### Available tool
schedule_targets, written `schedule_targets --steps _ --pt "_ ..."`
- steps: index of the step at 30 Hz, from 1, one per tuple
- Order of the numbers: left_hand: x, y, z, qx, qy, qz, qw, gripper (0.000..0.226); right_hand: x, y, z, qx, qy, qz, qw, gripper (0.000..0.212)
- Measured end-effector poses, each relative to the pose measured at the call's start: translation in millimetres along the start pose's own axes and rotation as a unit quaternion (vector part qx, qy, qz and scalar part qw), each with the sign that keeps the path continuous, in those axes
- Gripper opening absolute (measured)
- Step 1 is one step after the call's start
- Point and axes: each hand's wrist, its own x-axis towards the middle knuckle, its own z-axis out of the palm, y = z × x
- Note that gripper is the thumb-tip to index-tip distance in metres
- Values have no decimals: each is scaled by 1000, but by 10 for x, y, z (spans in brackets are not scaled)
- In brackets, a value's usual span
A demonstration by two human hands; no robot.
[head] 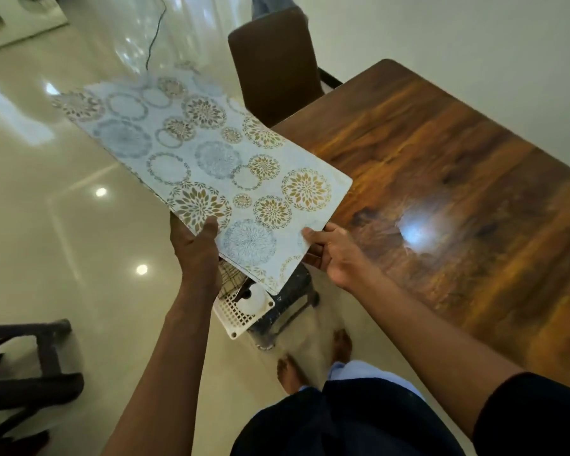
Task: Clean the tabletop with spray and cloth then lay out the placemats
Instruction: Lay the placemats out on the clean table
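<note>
Both hands on the placemats [211, 159]: left hand [196, 248] grips the near edge, thumb on top; right hand [331, 250] pinches the near-right corner. Stack is in the air, tilted, its right corner overhanging the tabletop's [441, 179] left edge, not touching. To do it well: peel the top mat with the right hand, lay it flat and square to the table edge. Mat count unclear, far end blurred. White basket [236, 315] below is mostly hidden, contents indistinct.

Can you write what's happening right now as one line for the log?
step: laying placemats | left hand: holds placemat edge | right hand: holds its near corner | placemat: in air, partly over wooden table | table: no mat yet
</note>
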Motion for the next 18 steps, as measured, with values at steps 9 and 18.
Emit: schedule_targets --steps 9,18 --pt "3 -277 482 -17 -196 -82 977 57 -613 -557 -1256 142 100 -92 980 71" --pt "-355 -399 1336 0 -371 -166 914 46 -1218 -948 -2239 14 142 -85 986 39"
